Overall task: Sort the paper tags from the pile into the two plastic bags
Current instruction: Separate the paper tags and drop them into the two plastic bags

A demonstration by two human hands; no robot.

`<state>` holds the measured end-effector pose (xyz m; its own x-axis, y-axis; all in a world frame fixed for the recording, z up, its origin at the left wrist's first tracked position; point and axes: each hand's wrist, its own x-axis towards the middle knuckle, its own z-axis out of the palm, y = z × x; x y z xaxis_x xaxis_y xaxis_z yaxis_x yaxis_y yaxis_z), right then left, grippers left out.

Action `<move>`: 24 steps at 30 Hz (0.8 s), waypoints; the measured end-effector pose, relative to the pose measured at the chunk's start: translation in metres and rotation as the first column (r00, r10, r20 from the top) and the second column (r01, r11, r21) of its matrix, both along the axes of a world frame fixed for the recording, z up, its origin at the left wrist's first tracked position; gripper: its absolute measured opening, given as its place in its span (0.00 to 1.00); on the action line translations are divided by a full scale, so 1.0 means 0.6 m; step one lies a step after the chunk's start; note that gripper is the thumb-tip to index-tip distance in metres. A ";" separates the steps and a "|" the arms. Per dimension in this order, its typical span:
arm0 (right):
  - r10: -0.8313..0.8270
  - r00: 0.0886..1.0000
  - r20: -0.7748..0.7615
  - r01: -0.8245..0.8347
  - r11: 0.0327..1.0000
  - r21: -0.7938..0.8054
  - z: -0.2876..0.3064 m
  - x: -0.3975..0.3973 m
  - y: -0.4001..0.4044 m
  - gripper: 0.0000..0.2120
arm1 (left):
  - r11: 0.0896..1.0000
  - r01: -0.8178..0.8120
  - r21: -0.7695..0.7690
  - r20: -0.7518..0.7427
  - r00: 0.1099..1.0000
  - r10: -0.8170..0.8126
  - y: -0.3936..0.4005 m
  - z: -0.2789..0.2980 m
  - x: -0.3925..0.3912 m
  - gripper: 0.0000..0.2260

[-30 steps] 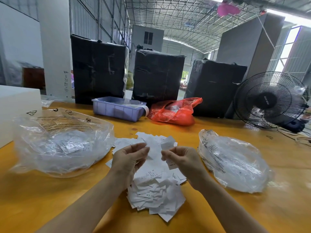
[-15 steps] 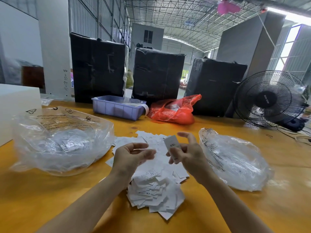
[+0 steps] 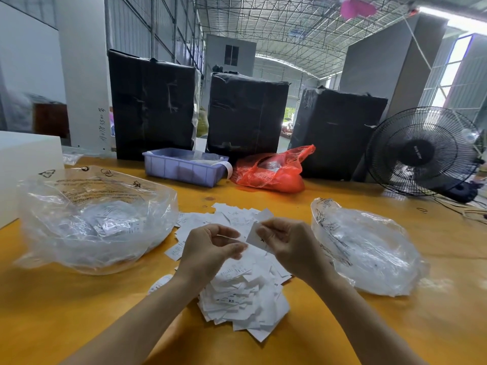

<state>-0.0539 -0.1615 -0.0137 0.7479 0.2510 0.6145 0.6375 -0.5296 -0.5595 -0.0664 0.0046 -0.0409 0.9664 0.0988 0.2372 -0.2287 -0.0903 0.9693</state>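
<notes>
A loose pile of white paper tags (image 3: 237, 293) lies on the yellow table (image 3: 66, 312) in front of me. My right hand (image 3: 292, 246) pinches one white tag (image 3: 255, 237) above the pile. My left hand (image 3: 208, 251) hovers just left of that tag, fingers loosely curled, and I see nothing plainly held in it. A large clear plastic bag (image 3: 92, 219) with tags inside sits to the left of the pile. A smaller clear plastic bag (image 3: 369, 248) lies to the right, close to my right wrist.
At the table's back stand a purple bin (image 3: 181, 168), a red plastic bag (image 3: 271, 175) and three black-wrapped boxes (image 3: 152, 101). A black fan (image 3: 421, 151) with cables stands at the back right. A white box (image 3: 23, 164) occupies the far left edge.
My right hand has lowered and turned the tag, so its printed face no longer points at me. Both hands have come closer together above the pile.
</notes>
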 end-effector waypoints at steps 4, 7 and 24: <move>-0.053 0.994 0.095 0.060 0.996 -0.067 -0.003 0.001 0.000 0.06 | 1.000 0.021 0.015 0.016 1.000 -0.022 -0.002 -0.001 -0.002 0.09; -0.053 0.991 0.120 0.065 0.993 -0.099 -0.003 0.002 0.000 0.07 | 0.998 0.053 0.023 0.019 0.998 -0.053 -0.003 0.002 -0.004 0.09; 0.073 0.989 -0.128 -0.103 0.963 -0.248 -0.003 0.005 -0.003 0.10 | 0.993 0.112 -0.048 -0.002 0.994 -0.112 -0.003 0.000 0.001 0.05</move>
